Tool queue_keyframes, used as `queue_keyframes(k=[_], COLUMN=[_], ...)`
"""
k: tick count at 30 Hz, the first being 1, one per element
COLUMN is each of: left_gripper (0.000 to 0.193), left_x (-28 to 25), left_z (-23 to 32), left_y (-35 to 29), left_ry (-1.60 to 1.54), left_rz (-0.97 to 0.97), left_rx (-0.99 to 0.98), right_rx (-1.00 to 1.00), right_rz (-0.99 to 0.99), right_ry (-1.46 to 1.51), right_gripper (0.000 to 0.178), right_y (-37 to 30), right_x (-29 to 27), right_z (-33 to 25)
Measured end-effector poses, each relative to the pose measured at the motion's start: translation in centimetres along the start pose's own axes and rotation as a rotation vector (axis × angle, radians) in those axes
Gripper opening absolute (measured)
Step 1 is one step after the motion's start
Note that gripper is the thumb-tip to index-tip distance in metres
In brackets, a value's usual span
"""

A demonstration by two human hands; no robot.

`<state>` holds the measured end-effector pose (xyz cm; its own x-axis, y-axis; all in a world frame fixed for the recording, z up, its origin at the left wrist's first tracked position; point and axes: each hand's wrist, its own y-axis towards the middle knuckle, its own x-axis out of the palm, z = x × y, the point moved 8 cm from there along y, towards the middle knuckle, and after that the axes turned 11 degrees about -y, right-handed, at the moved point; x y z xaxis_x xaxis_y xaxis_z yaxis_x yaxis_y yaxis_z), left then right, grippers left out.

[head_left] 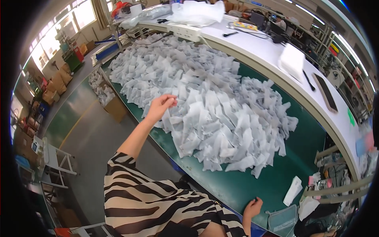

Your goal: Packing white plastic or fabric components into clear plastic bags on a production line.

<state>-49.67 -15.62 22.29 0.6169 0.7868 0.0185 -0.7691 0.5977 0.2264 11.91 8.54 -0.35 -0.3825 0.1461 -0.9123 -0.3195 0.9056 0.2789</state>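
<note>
A large heap of small packets in whitish translucent wrapping covers much of the green table. Over the heap's left edge reaches my left hand, its fingers curled together in a pinch; whatever may be between them does not show. My right hand is low at the table's near edge, fingers bent inward, and I cannot make out anything inside. Close to it lie a grey-green pouch or folded cloth and, further up, a white packet.
A raised white shelf curves along the far side, bearing a dark flat phone-like device, a white block-shaped item and cables. A cardboard box of similar packets stands left of the table. Part of another person's hand shows at lower right.
</note>
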Motion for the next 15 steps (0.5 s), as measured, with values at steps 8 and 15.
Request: queue_keyframes(k=[8,15], left_gripper=[0.031,0.044], left_x=[-16.2,-26.7], left_z=[4.0,3.6], left_y=[11.4,12.2], left_ry=[0.225,0.358], left_rz=[0.175,0.211], left_rx=[0.187,0.080], right_rx=[0.425,0.533], right_rz=[0.123,0.172], right_ry=[-0.248,-0.197], right_gripper=[0.024,0.016], right_y=[-0.9,1.7], right_x=[0.7,1.0], right_z=[-0.3,-0.6])
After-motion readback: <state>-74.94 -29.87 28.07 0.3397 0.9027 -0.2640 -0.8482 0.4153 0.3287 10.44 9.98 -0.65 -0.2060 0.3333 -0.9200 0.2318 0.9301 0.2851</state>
